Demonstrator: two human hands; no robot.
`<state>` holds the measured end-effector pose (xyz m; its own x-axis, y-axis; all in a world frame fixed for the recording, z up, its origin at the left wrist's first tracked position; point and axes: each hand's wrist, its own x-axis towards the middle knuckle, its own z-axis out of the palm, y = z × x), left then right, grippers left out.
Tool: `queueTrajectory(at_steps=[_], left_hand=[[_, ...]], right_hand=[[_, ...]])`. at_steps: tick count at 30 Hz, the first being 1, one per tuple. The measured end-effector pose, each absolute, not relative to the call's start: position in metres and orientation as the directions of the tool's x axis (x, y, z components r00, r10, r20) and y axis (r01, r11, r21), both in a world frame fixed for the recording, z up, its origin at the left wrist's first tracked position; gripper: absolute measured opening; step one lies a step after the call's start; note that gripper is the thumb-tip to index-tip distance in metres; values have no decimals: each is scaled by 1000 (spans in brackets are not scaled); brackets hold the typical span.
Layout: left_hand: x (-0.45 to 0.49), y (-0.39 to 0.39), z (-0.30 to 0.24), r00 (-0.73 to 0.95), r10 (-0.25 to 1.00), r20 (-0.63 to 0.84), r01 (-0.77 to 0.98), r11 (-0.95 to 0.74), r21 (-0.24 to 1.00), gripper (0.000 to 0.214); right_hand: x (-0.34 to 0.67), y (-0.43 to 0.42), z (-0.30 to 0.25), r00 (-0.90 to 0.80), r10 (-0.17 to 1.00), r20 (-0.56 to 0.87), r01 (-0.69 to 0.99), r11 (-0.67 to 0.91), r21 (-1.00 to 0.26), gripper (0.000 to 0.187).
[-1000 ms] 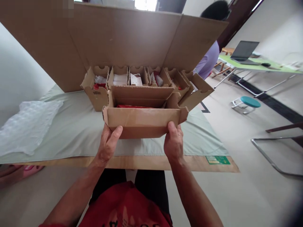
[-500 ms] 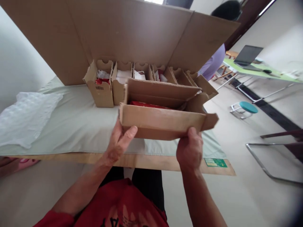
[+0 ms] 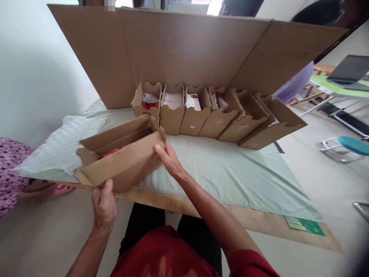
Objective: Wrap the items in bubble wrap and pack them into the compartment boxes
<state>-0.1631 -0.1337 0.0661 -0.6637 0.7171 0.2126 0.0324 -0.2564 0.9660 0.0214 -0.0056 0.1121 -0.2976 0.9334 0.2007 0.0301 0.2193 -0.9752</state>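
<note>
A cardboard file box (image 3: 127, 159) is held tilted over the front left of the table, with something red (image 3: 112, 152) lying inside it. My left hand (image 3: 104, 204) grips its lower near corner, thumb on the outer wall. At the other end my right hand (image 3: 170, 157) is closed around the edge, thumb on the front side and the other fingers partly hidden. Behind it stands a row of several similar cardboard boxes (image 3: 172, 121). Some contain red packets (image 3: 150, 105), white paper or clear plastic; the rightmost ones lean to the right.
A tall cardboard panel (image 3: 187, 50) stands behind the row. Bubble wrap (image 3: 66, 142) lies at the left of the cloth-covered table (image 3: 219, 173). Another person's patterned clothing (image 3: 14, 173) shows at far left. A teal stool (image 3: 353, 144) and a laptop (image 3: 351, 71) are to the right.
Both hands have carried the box from in front of the row's right part to the front left of the table, turning it. The view has shifted, showing more of the row.
</note>
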Motion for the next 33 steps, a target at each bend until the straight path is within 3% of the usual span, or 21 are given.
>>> queueTrajectory(at_steps=[3, 5, 8, 11, 16, 23, 29, 33], left_hand=[[-180, -131, 67, -739, 590, 325, 162, -312, 936, 53], [-185, -130, 66, -705, 593, 390, 264, -290, 920, 61], [-195, -134, 59, -616, 679, 400, 393, -175, 902, 78], [-213, -138, 48, -627, 673, 391, 499, -38, 866, 104], [-256, -120, 35, -508, 709, 488, 660, -44, 750, 142], [-254, -93, 35, -535, 622, 571, 675, -92, 732, 138], [-226, -36, 56, -668, 483, 567, 664, 43, 746, 133], [-225, 32, 69, -657, 501, 563, 692, 105, 714, 132]], right_hand=[[-41, 40, 122, -486, 857, 174, 116, 260, -959, 64], [-73, 62, 129, -529, 832, 167, 177, 301, -937, 60], [-91, 72, 128, -498, 830, 249, 198, 389, -900, 59], [-71, 60, 106, -418, 858, 299, 237, 420, -876, 65], [-12, 36, 41, -352, 912, 212, 332, 333, -882, 59], [20, 20, -7, -332, 893, 304, 379, 422, -824, 34], [23, 17, -5, -320, 895, 312, 363, 420, -832, 25], [23, 17, -5, -321, 893, 315, 346, 421, -839, 23]])
